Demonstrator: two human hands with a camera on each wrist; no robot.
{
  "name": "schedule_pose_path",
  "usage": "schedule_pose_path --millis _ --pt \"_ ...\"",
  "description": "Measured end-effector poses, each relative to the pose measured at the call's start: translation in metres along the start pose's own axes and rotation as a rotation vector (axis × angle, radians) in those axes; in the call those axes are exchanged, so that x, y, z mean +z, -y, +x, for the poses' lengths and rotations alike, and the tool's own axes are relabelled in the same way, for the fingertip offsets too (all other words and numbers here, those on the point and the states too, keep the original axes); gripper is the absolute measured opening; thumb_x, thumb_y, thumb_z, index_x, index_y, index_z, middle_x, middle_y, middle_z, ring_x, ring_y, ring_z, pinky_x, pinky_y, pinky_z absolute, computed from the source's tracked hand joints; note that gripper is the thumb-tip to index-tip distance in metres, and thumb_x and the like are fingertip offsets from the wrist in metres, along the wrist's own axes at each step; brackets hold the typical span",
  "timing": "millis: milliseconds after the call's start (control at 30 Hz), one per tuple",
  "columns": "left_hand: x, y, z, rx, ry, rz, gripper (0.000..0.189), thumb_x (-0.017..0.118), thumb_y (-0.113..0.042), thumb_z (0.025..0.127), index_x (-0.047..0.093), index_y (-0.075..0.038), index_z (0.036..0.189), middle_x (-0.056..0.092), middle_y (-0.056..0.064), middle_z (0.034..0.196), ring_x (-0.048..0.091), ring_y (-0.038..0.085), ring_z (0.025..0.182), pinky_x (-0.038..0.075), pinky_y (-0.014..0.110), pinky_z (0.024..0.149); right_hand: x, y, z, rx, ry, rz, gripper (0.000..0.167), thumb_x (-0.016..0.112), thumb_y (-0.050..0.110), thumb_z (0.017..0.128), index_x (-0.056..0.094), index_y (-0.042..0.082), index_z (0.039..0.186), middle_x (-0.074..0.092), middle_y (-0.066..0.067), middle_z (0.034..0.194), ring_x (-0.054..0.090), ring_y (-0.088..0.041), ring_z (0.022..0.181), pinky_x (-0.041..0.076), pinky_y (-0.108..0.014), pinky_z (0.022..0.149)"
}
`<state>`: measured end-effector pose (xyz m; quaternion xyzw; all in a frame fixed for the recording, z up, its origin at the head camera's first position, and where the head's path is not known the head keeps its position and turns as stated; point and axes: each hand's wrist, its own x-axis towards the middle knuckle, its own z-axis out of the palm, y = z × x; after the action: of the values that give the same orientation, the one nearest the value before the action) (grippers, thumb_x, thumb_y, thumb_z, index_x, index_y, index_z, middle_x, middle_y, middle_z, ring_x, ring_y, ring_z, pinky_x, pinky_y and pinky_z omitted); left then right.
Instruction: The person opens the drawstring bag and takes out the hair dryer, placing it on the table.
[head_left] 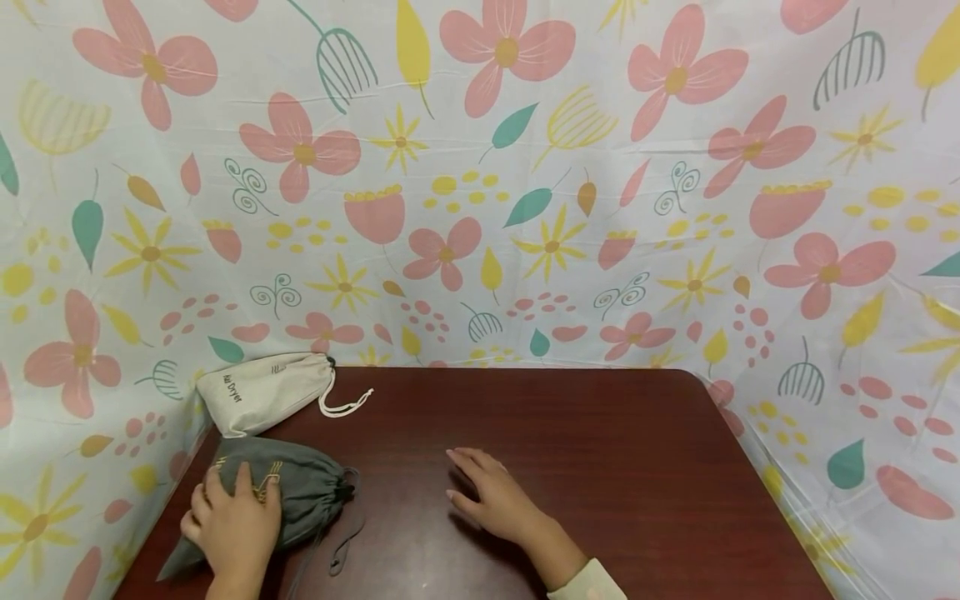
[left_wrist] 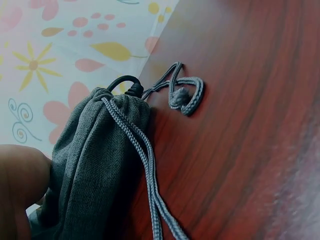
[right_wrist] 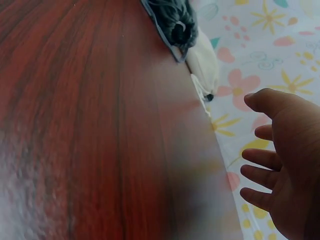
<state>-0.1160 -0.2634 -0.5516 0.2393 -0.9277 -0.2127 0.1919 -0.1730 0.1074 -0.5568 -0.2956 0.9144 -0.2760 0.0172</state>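
A dark grey drawstring bag (head_left: 307,475) with gold print lies on the table at the left, its gathered mouth and grey cords (left_wrist: 150,165) to the right. My left hand (head_left: 236,521) grips the bag from above, fingers spread and bent over the fabric. In the left wrist view, part of that hand presses against the bag's side. Past it lies a cream drawstring bag (head_left: 262,392) marked "Hair Dryer". My right hand (head_left: 495,496) is over the middle of the table, fingers loosely extended and holding nothing; the right wrist view shows the fingers apart.
The dark red-brown wooden table (head_left: 600,433) has rounded corners. A white cloth (head_left: 480,333) printed with flowers and leaves hangs behind it and along both sides. The cream bag's white cord (head_left: 345,408) trails onto the tabletop.
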Motion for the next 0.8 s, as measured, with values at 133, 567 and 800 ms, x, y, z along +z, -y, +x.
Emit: schedule_pose_path --millis 133,567,800 --pt "0.001 -0.001 -0.003 -0.014 0.031 0.009 0.052 0.063 -0.029 0.097 0.052 0.007 0.133 0.025 0.040 0.151 0.022 0.060 0.136 0.014 0.075 0.101 0.001 0.004 0.001 -0.005 0.006 0.001 0.062 0.059 0.044 0.101 0.038 0.025 0.156 0.047 -0.002 0.153 0.048 -0.027 0.140 0.042 -0.053 0.112" --pt "0.004 -0.013 -0.016 0.032 0.038 0.003 0.050 0.067 -0.030 0.095 0.058 0.006 0.129 0.032 0.038 0.148 0.027 0.058 0.132 0.020 0.073 0.096 0.011 0.017 0.007 -0.038 0.035 0.022 0.063 0.057 0.046 0.102 0.035 0.027 0.158 0.046 0.000 0.154 0.048 -0.026 0.140 0.043 -0.053 0.111" --pt "0.006 -0.021 -0.020 0.031 0.080 -0.001 0.052 0.065 -0.031 0.096 0.057 0.007 0.131 0.031 0.036 0.150 0.026 0.057 0.134 0.018 0.074 0.098 0.015 0.023 0.009 -0.022 0.075 0.043 0.066 0.059 0.043 0.101 0.030 0.031 0.159 0.042 0.000 0.157 0.045 -0.028 0.142 0.043 -0.056 0.110"
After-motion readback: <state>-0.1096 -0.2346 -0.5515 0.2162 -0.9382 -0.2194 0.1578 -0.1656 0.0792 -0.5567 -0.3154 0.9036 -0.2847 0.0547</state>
